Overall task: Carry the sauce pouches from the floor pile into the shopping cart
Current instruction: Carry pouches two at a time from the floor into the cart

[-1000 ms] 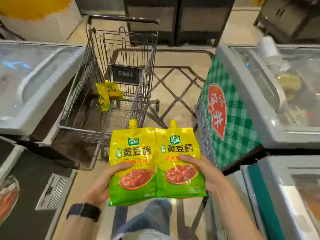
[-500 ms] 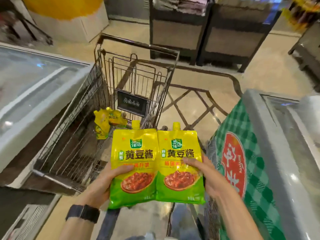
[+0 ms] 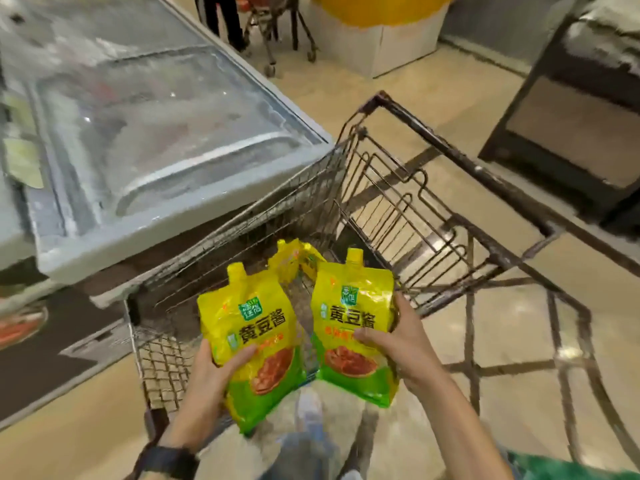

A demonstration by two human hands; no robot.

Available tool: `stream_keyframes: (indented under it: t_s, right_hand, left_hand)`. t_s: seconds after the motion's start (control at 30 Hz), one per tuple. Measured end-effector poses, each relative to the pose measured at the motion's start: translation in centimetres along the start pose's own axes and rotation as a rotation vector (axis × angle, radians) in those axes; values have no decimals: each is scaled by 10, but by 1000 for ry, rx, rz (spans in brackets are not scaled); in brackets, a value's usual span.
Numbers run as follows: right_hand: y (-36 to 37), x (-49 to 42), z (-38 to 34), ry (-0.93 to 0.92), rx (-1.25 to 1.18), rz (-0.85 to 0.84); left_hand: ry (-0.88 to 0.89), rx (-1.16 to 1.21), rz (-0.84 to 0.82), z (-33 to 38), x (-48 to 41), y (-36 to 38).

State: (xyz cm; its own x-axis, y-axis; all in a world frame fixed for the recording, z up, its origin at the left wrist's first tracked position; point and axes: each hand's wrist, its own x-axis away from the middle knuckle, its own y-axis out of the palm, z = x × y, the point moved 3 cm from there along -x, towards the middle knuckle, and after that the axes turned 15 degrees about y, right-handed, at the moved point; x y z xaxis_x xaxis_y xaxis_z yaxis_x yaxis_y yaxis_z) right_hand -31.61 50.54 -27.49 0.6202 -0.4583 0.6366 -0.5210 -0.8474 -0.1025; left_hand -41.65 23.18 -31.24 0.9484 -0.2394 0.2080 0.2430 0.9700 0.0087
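Observation:
My left hand (image 3: 211,372) grips a yellow-green spouted sauce pouch (image 3: 249,334) by its lower left side, tilted left. My right hand (image 3: 405,344) grips a second, matching pouch (image 3: 349,317) by its right edge. Both pouches hang over the near end of the wire shopping cart (image 3: 398,188). Inside the cart, behind the held ones, lie more yellow pouches (image 3: 294,254), partly hidden. The floor pile is out of view.
A chest freezer with a glass lid (image 3: 149,143) stands tight against the cart's left side. A dark shelf unit (image 3: 571,126) is at the right. Another cart and a person's legs (image 3: 225,22) are at the far top. Tiled floor lies to the right.
I have come closer to the cart, and the view has swung left. The two pouches, held side by side before, have spread apart and now hang over the cart's near end.

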Motion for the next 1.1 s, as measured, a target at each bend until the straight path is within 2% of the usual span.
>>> stream_keyframes:
  t_s: [0.13,0.23,0.4,0.53,0.67,0.8,1.0,1.1]
  right_hand:
    - [11,-68,-33,-36,167,117]
    - [17,-114,-43,-42,292,250]
    - [33,-204,-17,36,356,350]
    - [52,-273,10,92,355,400]
    - [68,-333,50,133,319,388]
    - [71,-356,86,106,430,321]
    - [51,-339,100,209,474,239]
    - [43,-329,79,166,539,202]
  left_hand:
    - [4,-126,123,-25,-54,1]
    - [9,-167,127,-40,-94,28]
    - [-8,-324,127,-95,-164,58]
    - [-42,-340,183,-144,-215,90]
    - [-9,-375,206,-192,-255,112]
    - [-6,-371,196,-234,-271,126]
    - [-38,-469,89,-231,-245,132]
    - [-58,-487,71,-218,-240,132]
